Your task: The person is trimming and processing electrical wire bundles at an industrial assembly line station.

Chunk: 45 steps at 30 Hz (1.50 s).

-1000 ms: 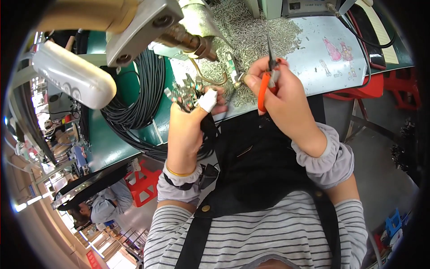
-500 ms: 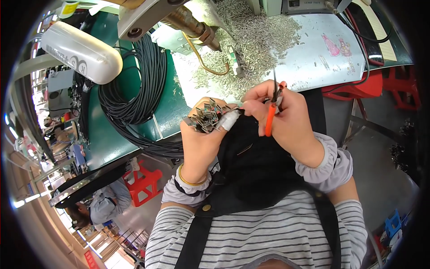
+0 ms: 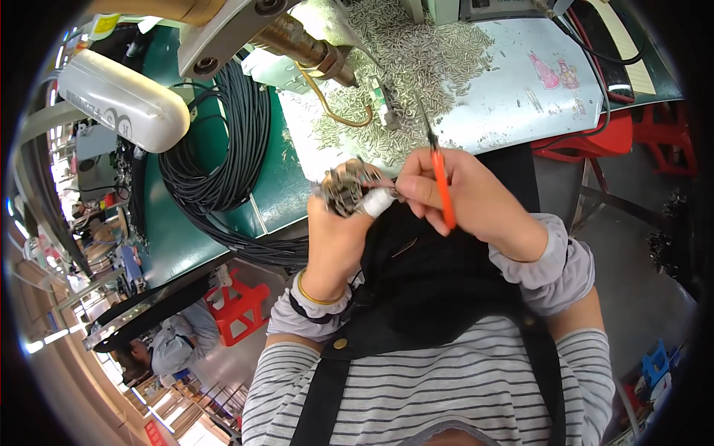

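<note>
My left hand is closed round a bundle of small metal connectors, blurred by motion, held above my lap at the table's front edge. White wrapping covers its thumb. My right hand holds a slim tool with an orange handle and a long dark pointed end aimed away from me; its exact kind is unclear. The thumb and fingertips of this hand meet at the right side of the bundle, by the wrapped thumb, pinching what looks like a thin wire end.
Many small metal pieces lie scattered on the pale work surface. Above them hangs a metal machine head with a bent copper-coloured tube. A black cable coil rests on the green tabletop at left, below a white cylinder. Red stools stand nearby.
My right fingers have moved left and down to meet the bundle. The orange-handled tool has swung so its tip leans farther left. The bundle has shifted slightly and blurs.
</note>
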Motion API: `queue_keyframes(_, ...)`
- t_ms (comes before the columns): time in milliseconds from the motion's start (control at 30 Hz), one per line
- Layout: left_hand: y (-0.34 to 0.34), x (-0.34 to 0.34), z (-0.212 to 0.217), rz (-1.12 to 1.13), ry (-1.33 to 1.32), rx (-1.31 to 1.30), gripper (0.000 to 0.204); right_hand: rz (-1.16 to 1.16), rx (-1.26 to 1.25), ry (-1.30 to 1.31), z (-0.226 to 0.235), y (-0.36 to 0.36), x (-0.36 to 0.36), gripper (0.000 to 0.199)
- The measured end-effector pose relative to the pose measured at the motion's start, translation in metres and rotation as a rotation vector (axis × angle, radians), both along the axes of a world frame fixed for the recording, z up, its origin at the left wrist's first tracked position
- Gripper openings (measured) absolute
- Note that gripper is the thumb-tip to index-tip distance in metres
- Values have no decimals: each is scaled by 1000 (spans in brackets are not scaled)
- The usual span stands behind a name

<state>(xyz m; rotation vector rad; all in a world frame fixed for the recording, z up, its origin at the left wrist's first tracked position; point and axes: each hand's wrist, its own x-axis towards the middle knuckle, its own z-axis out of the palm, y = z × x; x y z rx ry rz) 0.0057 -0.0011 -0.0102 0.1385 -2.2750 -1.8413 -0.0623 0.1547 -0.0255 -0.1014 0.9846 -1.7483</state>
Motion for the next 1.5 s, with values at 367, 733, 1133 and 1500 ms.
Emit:
queue_keyframes(367, -4, -5, 19, 108, -526, 608, 20, -306, 462, 2214, 9, 6, -11, 25)
queue_keyframes(733, 7, -1, 15, 116, -303, 304, 15, -364, 226, 934, -2, -3, 12, 15)
queue_keyframes(1133, 4, -2, 21, 119, -338, 471, 16, -156, 650, 1200, 6, 5, 24, 25)
queue_keyframes(1500, -26, -33, 3, -7, -521, 801, 18, -267, 516, 800, -9, 6, 17, 22)
